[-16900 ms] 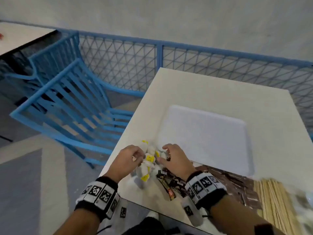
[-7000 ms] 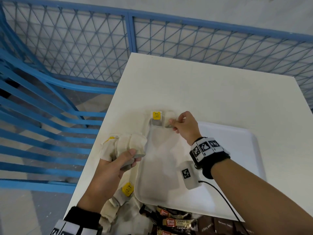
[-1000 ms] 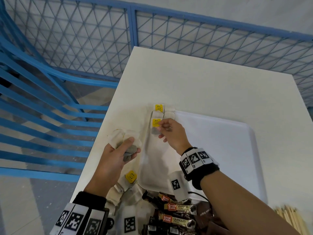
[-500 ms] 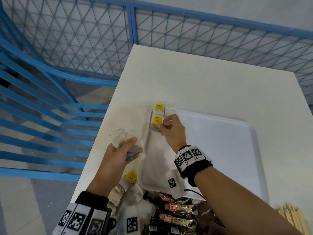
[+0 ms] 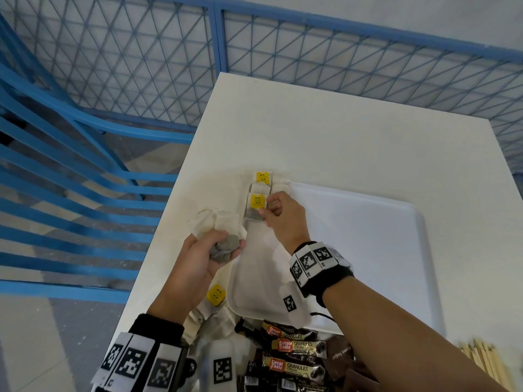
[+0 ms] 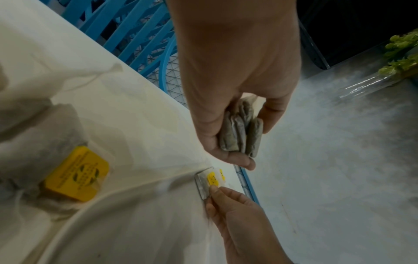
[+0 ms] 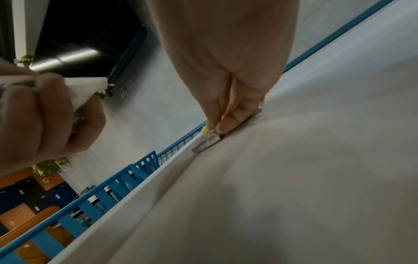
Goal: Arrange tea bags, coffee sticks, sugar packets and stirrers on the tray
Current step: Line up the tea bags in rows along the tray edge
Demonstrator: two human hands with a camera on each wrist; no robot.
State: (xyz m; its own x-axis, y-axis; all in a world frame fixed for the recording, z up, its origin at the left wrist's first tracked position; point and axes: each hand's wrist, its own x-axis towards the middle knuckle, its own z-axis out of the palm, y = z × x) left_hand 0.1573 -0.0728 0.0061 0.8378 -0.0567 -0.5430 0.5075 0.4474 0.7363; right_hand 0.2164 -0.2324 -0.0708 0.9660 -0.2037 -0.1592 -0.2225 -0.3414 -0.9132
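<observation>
A white tray (image 5: 368, 239) lies on the white table. In its far left corner lie tea bags with yellow tags, one (image 5: 262, 177) at the corner and one (image 5: 256, 207) just nearer. My right hand (image 5: 271, 212) pinches the right edge of that nearer tea bag (image 7: 207, 141) and holds it down on the tray. My left hand (image 5: 215, 251) hovers left of the tray and grips a bunch of tea bags (image 6: 241, 132), their paper tops sticking out above the fingers. More tea bags (image 5: 215, 296) lie on the table by the tray's near left corner.
Coffee sticks (image 5: 294, 363) lie in a pile at the table's near edge. Wooden stirrers (image 5: 486, 360) lie at the near right. A blue mesh fence (image 5: 215, 43) runs behind the table, and a blue chair (image 5: 70, 165) stands at the left.
My right hand has laid the tea bag it carried down in the tray's far left corner, just below the earlier one. The left hand has kept its bunch.
</observation>
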